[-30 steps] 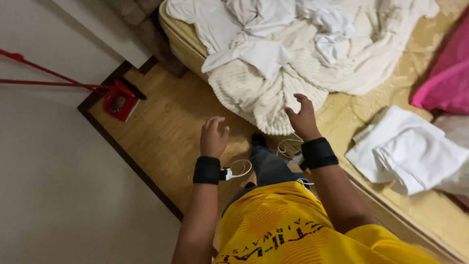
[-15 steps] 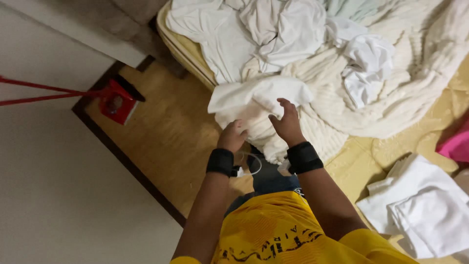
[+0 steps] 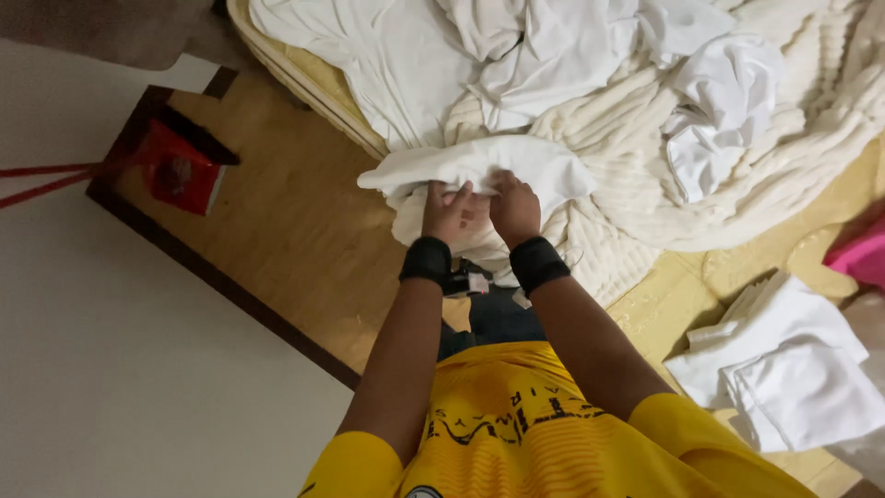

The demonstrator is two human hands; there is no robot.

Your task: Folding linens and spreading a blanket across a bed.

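At the frame's centre, slightly toward 12 o'clock, both hands meet on a white cloth [image 3: 479,166] bunched at the edge of the bed [image 3: 304,78]. Left hand [image 3: 447,214]: fingers curled upward into the cloth's lower fold, grip closed on the fabric. Right hand [image 3: 514,207]: just beside the left, knuckles up, grip likewise closed on the same cloth, pinching it from above. The two hands lie near enough to touch, so the cloth is gathered between them rather than spread; its free ends hang out toward 9 o'clock and 3 o'clock. Each wrist carries a black band [image 3: 427,260].

Beneath the cloth lies a cream ribbed blanket [image 3: 737,175], draped over the mattress side, which props the cloth at a height the arms reach without bending far. Toward 12 o'clock and 1 o'clock, loose white sheets [image 3: 553,46] are heaped in a tangle, unfolded. At 4 o'clock a stack of folded white linen [image 3: 793,369] rests on the yellow bedcover [image 3: 701,295], well apart from the heap, apparently to keep finished pieces separate. A pink item [image 3: 862,258] shows at the 3 o'clock margin, mostly cut off.

At 9 o'clock to 10 o'clock a red object [image 3: 180,171] with a red handle sits on the wooden floor [image 3: 277,240]; its kind cannot be told. The wearer's yellow shirt [image 3: 525,424] fills 6 o'clock.
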